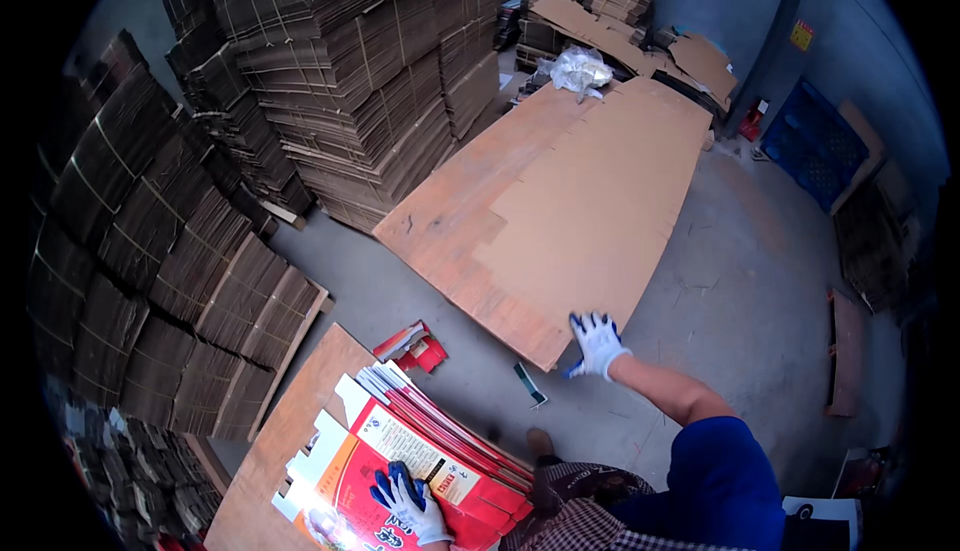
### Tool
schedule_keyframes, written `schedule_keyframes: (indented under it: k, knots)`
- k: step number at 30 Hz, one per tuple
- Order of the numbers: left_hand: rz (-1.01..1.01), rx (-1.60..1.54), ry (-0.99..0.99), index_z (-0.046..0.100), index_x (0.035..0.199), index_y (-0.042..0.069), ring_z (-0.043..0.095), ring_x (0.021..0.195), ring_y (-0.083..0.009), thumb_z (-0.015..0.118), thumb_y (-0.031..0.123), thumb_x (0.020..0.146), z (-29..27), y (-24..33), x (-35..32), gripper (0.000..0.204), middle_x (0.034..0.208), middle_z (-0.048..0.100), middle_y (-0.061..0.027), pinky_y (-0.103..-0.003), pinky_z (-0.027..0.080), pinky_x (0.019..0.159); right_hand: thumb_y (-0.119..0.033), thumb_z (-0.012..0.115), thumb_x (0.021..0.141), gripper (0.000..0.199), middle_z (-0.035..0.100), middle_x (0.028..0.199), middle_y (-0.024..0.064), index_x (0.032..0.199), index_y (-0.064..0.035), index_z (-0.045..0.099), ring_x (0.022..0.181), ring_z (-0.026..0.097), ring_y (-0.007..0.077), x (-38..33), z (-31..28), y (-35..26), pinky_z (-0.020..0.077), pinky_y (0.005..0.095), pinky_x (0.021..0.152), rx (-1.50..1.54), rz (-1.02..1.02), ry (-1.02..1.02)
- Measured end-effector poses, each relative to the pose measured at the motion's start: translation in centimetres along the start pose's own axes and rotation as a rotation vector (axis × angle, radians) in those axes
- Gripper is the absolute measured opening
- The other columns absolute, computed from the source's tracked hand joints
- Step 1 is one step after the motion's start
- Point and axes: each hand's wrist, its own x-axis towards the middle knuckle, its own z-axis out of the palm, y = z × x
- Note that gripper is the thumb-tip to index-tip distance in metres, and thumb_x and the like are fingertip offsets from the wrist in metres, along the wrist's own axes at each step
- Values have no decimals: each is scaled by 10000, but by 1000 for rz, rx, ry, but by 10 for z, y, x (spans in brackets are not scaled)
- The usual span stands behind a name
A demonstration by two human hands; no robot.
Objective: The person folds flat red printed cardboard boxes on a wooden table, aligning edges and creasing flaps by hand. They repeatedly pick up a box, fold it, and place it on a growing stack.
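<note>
My left hand [412,507], in a white glove with dark blue fingertips, rests flat with its fingers apart on a stack of red printed carton blanks [455,446]. The blanks lie flat, their edges fanned out on the far side, on a wooden board [262,446]. My right hand [598,343], gloved the same way, reaches out at the near end of a large brown cardboard sheet [600,201]. Its fingers are spread at the sheet's edge, gripping nothing. The sheet lies on a long wooden tabletop [440,236].
Tall strapped stacks of flat cardboard [350,101] line the left and back. A red scrap of carton [412,347] and a dark green strip [530,385] lie on the floor between the tables. Clear plastic wrap [580,71] sits at the far end. A blue plastic pallet [815,146] leans at right.
</note>
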Motion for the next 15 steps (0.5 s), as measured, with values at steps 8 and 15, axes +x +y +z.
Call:
schedule_keyframes:
  k: [8, 15]
  knots:
    - [124, -65, -69, 492, 1433, 51, 332, 1454, -391, 748, 374, 796, 1, -10, -4, 759, 1476, 505, -148, -616, 82, 1224, -258, 588, 919, 816, 318, 1608, 178, 1606, -103, 176, 1368, 447, 435, -22, 83, -1, 398, 610, 1056, -383, 79, 148]
    - [184, -51, -91, 517, 1444, 119, 346, 1453, -337, 714, 520, 834, -12, -5, -31, 756, 1476, 505, -84, -626, 117, 1212, -140, 608, 925, 620, 557, 1383, 236, 1499, -30, 401, 1163, 629, 333, -57, -121, -38, 505, 398, 988, 326, -237, 360]
